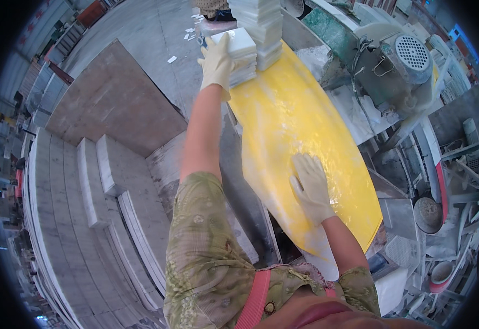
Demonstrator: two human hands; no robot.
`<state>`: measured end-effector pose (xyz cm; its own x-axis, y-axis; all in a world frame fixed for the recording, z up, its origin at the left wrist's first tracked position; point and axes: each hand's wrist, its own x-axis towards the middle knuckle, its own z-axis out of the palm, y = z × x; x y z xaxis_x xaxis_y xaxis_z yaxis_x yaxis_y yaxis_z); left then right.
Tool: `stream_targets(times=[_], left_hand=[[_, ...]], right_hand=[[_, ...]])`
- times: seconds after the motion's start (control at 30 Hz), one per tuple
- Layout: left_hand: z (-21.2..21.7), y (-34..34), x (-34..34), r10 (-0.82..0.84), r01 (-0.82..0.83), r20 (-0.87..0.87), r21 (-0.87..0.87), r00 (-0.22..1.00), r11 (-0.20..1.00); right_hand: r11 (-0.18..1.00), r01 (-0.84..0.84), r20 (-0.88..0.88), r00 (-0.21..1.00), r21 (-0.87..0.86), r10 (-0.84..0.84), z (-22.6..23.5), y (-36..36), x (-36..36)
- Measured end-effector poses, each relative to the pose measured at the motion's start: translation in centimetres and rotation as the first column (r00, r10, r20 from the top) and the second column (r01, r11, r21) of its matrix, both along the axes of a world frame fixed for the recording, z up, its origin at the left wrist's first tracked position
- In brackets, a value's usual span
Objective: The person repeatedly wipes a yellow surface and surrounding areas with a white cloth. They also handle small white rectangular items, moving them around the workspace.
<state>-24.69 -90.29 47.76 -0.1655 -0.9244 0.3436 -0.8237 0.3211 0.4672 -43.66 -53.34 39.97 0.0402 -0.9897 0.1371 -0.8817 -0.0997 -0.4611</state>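
My left hand, in a pale glove, reaches far forward to the left side of a short stack of white stone tiles. Its fingers are apart at the stack's edge, and some fingertips are hard to make out. A taller stack of white tiles rises just right of the short one. Both stacks stand at the far end of a glossy yellow sheet. Lower down, my right hand, gloved the same way, lies flat on this sheet with fingers stretched out and nothing in them.
Long grey stone slabs are stacked on the left, below a large brown board. At the right stands a machine with a round-grilled motor. A dusty bowl and scrap lie below it. Beyond the stacks, another person is partly visible.
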Motion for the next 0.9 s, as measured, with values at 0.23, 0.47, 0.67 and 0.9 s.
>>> stream_targets(times=[0.23,0.47,0.67,0.9], left_hand=[[-1.0,-0.3,-1.3,0.113,-0.096,-0.218,0.086,0.969,0.992],[2.0,2.3,-2.6,0.240,-0.189,-0.200,0.243,0.950,0.951],[3.0,2.7,-2.8,0.237,-0.186,-0.148,0.291,0.960,0.938],[-0.7,-0.3,-0.7,0.260,-0.259,-0.462,0.068,0.848,0.964]], right_hand=[[0.999,0.010,-0.006,1.000,-0.031,-0.010,-0.2,-0.2,0.0],[0.999,0.010,0.007,1.000,-0.049,-0.010,-0.1,0.1,0.0],[0.999,0.001,0.005,1.000,-0.050,0.000,0.0,0.1,-0.1],[0.998,-0.003,-0.014,1.000,-0.063,0.002,-0.5,0.2,-0.3]])
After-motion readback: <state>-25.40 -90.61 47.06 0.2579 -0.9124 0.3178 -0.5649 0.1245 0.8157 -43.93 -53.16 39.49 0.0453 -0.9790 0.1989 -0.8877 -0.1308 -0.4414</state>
